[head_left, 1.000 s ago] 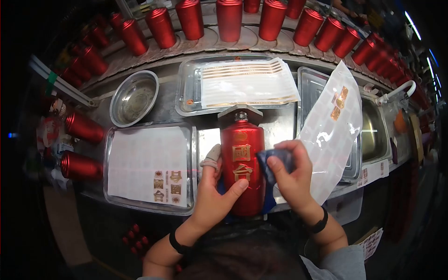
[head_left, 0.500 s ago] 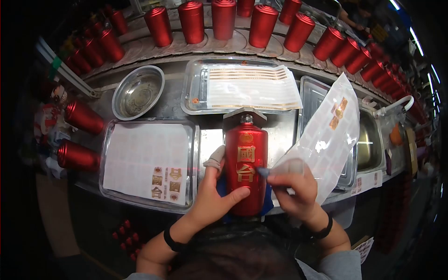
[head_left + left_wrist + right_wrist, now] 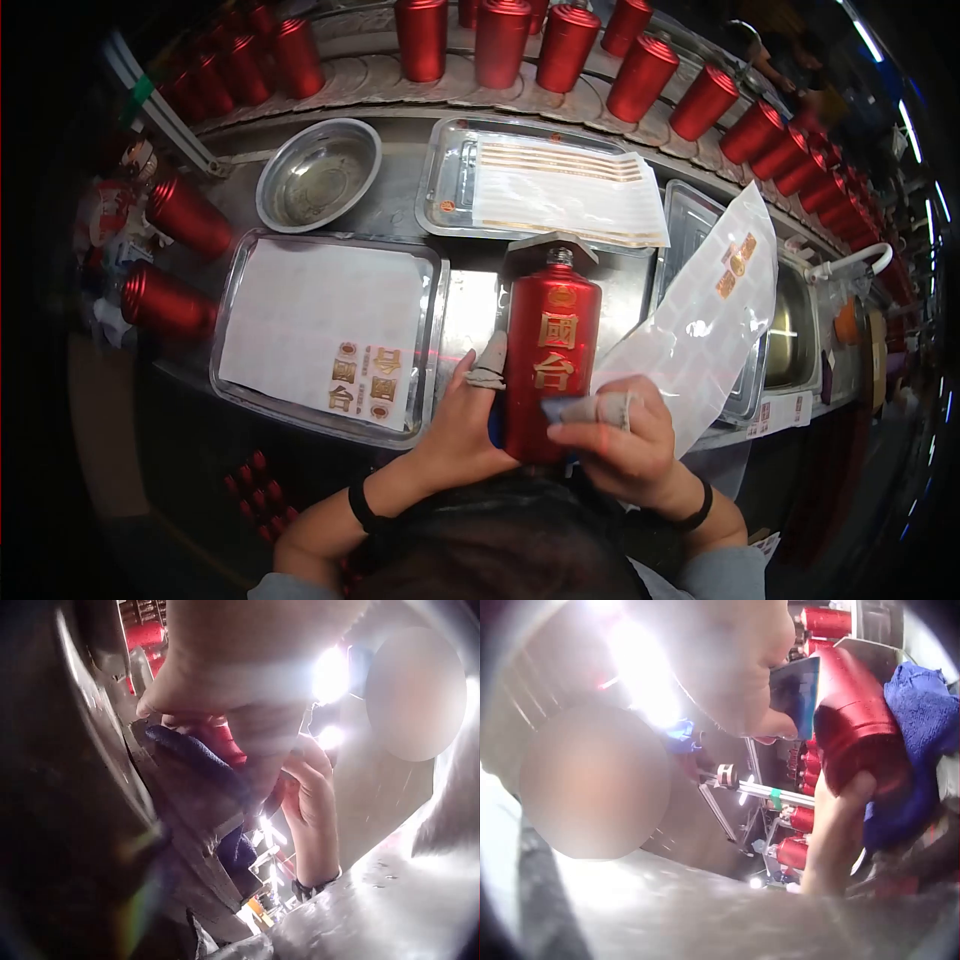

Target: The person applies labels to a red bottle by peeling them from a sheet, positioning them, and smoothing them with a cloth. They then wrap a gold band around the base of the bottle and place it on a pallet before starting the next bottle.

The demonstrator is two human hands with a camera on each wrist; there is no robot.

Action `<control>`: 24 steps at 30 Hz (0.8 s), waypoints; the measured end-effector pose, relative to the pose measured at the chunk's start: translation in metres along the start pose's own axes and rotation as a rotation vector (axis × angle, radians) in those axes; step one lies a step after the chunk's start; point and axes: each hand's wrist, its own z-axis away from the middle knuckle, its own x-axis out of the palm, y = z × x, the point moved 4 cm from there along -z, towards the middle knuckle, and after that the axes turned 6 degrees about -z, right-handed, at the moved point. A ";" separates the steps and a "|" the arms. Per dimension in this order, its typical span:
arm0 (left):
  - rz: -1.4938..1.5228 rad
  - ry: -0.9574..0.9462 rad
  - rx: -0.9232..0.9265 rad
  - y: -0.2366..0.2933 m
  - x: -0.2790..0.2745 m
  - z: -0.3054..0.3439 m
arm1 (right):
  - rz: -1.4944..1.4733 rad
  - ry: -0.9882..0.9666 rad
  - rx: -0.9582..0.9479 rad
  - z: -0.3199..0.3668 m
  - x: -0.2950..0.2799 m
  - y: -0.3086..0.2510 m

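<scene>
A red metallic bottle (image 3: 552, 335) with raised gold characters lies front side up, its neck in a grey notched holder (image 3: 553, 246). My left hand (image 3: 460, 430) holds its lower left side, index finger along the flank and thumb near the base. With curled fingers my right hand (image 3: 635, 445) pinches a dark blue flat scraper (image 3: 795, 694) against the bottle below the lower character. Pale finger covers sit on fingers of both hands. A blue cloth (image 3: 915, 712) lies under the bottle.
Left stands a tray (image 3: 440, 300) with a sheet of gold character stickers; behind, another tray (image 3: 440, 190) with gold-striped sheets. A metal bowl (image 3: 320, 175) stands back left. Right are a translucent sticker sheet (image 3: 700, 300) and a sink (image 3: 795, 340). Red bottles (image 3: 503, 45) line the conveyor behind.
The right hand has moved the scraper from the bottle's right side onto its lower front. My left thumb has slid down toward the base. Bottles on the conveyor have shifted.
</scene>
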 end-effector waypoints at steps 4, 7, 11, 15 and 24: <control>0.046 0.029 -0.004 0.006 0.001 0.000 | -0.037 0.154 0.205 -0.002 -0.012 0.009; -0.117 0.091 0.012 0.012 -0.001 0.004 | 0.128 0.123 0.072 -0.005 -0.008 0.012; -0.158 0.155 0.029 0.012 0.004 0.005 | 0.012 -0.006 -0.097 0.004 0.005 -0.003; -0.119 0.137 0.023 0.020 0.007 0.003 | 0.201 0.096 0.011 -0.005 -0.018 0.007; -0.123 0.089 0.034 0.024 0.015 0.003 | -0.069 0.083 0.191 -0.042 -0.022 0.051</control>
